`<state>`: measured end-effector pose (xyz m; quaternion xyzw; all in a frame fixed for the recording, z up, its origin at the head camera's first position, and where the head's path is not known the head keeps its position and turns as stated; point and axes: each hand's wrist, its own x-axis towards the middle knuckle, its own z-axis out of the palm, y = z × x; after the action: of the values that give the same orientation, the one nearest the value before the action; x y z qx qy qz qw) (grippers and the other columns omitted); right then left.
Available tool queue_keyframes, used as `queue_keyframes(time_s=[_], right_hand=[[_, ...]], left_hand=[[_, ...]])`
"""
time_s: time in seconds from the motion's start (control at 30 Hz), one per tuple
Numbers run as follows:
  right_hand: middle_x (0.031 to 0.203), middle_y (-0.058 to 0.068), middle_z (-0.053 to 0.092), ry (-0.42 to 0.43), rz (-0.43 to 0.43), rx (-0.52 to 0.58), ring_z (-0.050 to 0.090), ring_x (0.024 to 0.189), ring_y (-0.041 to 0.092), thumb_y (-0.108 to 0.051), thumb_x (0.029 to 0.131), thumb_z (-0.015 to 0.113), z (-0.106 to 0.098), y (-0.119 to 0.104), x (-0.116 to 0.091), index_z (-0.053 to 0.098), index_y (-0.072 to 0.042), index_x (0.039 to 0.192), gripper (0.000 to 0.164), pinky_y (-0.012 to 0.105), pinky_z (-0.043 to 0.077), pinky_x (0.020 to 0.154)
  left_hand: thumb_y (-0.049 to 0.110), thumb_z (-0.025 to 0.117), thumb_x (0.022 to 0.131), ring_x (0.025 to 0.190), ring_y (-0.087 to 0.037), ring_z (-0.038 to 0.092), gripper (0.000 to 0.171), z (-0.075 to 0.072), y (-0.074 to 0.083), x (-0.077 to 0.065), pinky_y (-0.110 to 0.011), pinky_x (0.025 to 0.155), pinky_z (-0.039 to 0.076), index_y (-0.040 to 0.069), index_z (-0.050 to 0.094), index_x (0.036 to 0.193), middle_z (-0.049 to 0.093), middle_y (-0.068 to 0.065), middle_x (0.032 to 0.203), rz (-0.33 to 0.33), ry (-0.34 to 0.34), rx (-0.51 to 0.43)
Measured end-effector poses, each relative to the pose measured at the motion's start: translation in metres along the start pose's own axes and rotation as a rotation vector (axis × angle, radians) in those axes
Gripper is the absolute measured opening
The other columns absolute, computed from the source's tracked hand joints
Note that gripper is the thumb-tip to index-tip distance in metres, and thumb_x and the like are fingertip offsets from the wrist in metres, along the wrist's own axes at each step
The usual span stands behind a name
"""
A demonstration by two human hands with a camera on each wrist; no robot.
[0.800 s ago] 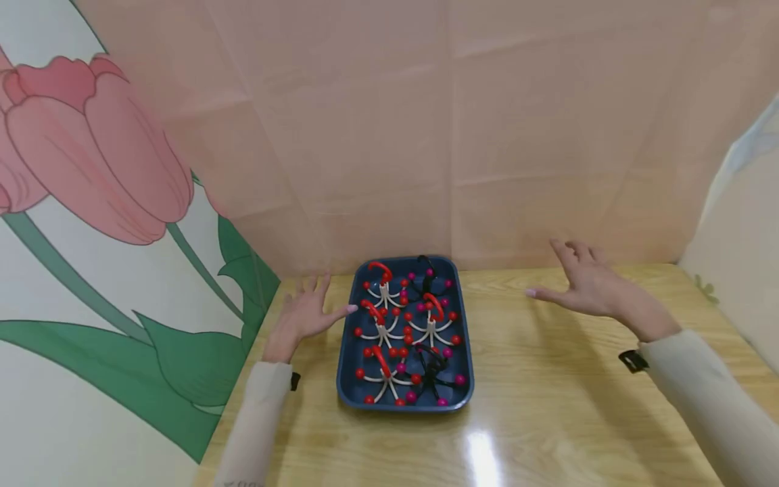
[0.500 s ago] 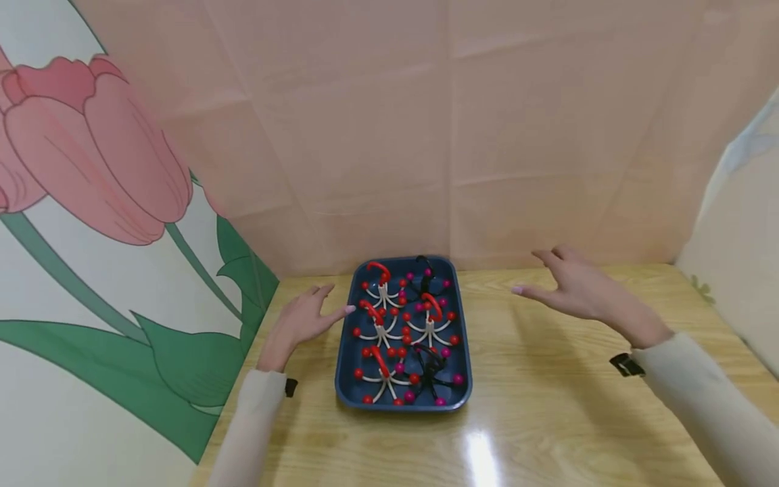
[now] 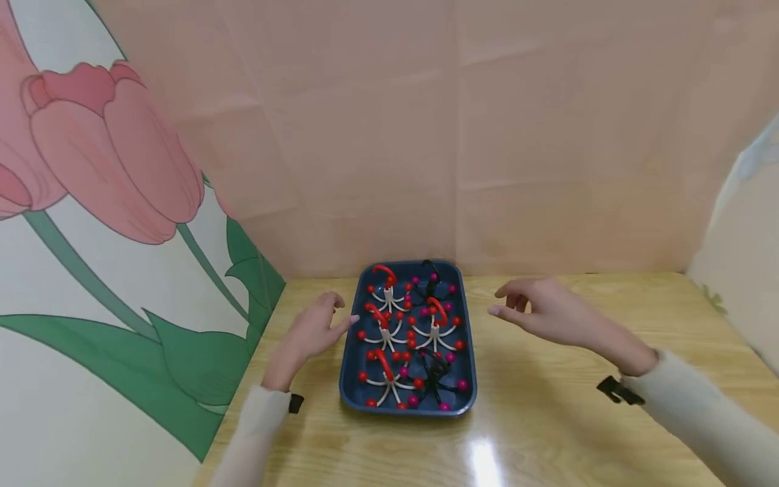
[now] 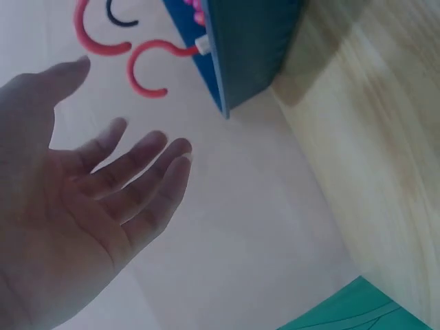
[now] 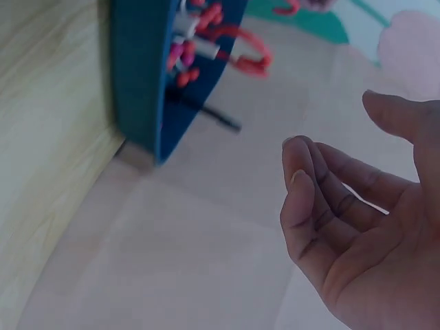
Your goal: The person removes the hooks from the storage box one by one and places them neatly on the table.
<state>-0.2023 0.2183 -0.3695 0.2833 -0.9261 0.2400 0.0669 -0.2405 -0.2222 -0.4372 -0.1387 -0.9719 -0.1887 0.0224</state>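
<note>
A dark blue tray (image 3: 406,412) stands on the table and holds several hook-topped pieces with spreading, ball-tipped arms. Most are like the white piece (image 3: 390,382), which has a red hook and red balls; others, such as the black piece (image 3: 435,373), carry magenta balls. My left hand (image 3: 309,333) hovers beside the tray's left side, thumb tip overlapping its rim in the head view. To the right of the tray, my right hand (image 3: 550,312) is raised over the table with fingers loosely bent. Both wrist views show palms holding nothing, with red hooks (image 4: 152,67) rising over the tray's edge.
The wooden table (image 3: 548,419) runs back to a wall covered in a creased beige sheet (image 3: 377,135). A mural of pink tulips (image 3: 103,149) covers the left wall. A pale panel (image 3: 748,257) borders the right side.
My right hand has moved left toward the tray and its fingers have curled in more. The left hand's fingers have bent too, beside the tray. The head view has shifted slightly.
</note>
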Motion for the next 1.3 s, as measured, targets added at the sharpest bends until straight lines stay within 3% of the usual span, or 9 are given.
queue_keyframes(time_s=[0.17,0.27,0.43,0.57,0.77,0.93,1.1,1.3], right_hand=[[0.088,-0.011,0.073,-0.031,-0.006,0.068,0.064,0.080,0.000,-0.037,0.100,0.073,0.009,-0.022,0.001,0.077,-0.010,0.115,0.031,0.021,0.054,0.066],[0.092,-0.010,0.075,-0.048,-0.011,0.114,0.068,0.084,0.002,-0.038,0.099,0.074,0.014,-0.031,0.002,0.076,-0.010,0.116,0.032,0.021,0.056,0.069],[0.107,0.000,0.078,-0.056,-0.028,0.143,0.074,0.096,0.015,-0.036,0.097,0.077,0.024,-0.044,0.005,0.072,-0.009,0.123,0.037,0.031,0.062,0.077],[0.117,0.007,0.077,-0.067,-0.022,0.138,0.075,0.104,0.024,-0.035,0.096,0.079,0.034,-0.050,0.006,0.069,-0.005,0.129,0.046,0.039,0.063,0.085],[0.120,0.011,0.078,-0.098,-0.012,0.124,0.076,0.107,0.026,-0.035,0.093,0.082,0.045,-0.054,0.007,0.067,-0.001,0.131,0.053,0.040,0.064,0.089],[0.122,0.013,0.078,-0.165,-0.004,0.122,0.077,0.108,0.027,-0.043,0.092,0.081,0.055,-0.054,0.006,0.067,-0.001,0.132,0.059,0.044,0.063,0.090],[0.121,0.016,0.078,-0.192,-0.048,0.124,0.079,0.104,0.025,-0.043,0.092,0.081,0.067,-0.056,0.006,0.069,0.000,0.128,0.057,0.040,0.064,0.088],[0.122,0.015,0.079,-0.219,-0.026,0.149,0.079,0.106,0.024,-0.037,0.092,0.082,0.079,-0.057,0.004,0.070,-0.001,0.129,0.054,0.039,0.064,0.090]], left_hand=[[0.049,0.064,0.103,0.105,-0.026,0.068,0.049,0.008,0.007,-0.006,-0.048,0.095,0.060,0.007,0.065,0.129,0.063,-0.013,0.132,0.043,0.010,-0.010],[0.049,0.062,0.104,0.112,-0.029,0.069,0.051,0.013,0.011,-0.008,-0.050,0.099,0.059,0.008,0.067,0.133,0.063,-0.012,0.136,0.050,-0.005,-0.017],[0.056,0.040,0.111,0.129,-0.034,0.065,0.060,0.019,0.016,-0.014,-0.053,0.111,0.052,0.010,0.062,0.143,0.060,-0.014,0.147,0.028,-0.033,-0.039],[0.063,0.026,0.110,0.145,-0.035,0.054,0.073,0.024,0.018,-0.023,-0.054,0.121,0.044,0.012,0.053,0.154,0.050,-0.015,0.160,0.014,-0.059,-0.058],[0.073,0.031,0.105,0.161,-0.033,0.032,0.088,0.038,0.019,-0.037,-0.052,0.126,0.037,0.010,0.032,0.166,0.027,-0.014,0.175,0.049,-0.089,0.038],[0.080,0.036,0.100,0.166,-0.029,0.015,0.101,0.047,0.020,-0.048,-0.049,0.131,0.028,0.008,0.021,0.168,0.013,-0.010,0.179,0.064,-0.123,0.054],[0.081,0.042,0.097,0.167,-0.030,0.011,0.105,0.052,0.020,-0.055,-0.049,0.132,0.027,0.008,0.017,0.169,0.010,-0.010,0.179,0.051,-0.141,0.075],[0.079,0.051,0.095,0.166,-0.041,0.007,0.109,0.060,0.021,-0.063,-0.054,0.134,0.019,0.005,0.019,0.168,0.012,-0.017,0.178,0.021,-0.151,0.078]])
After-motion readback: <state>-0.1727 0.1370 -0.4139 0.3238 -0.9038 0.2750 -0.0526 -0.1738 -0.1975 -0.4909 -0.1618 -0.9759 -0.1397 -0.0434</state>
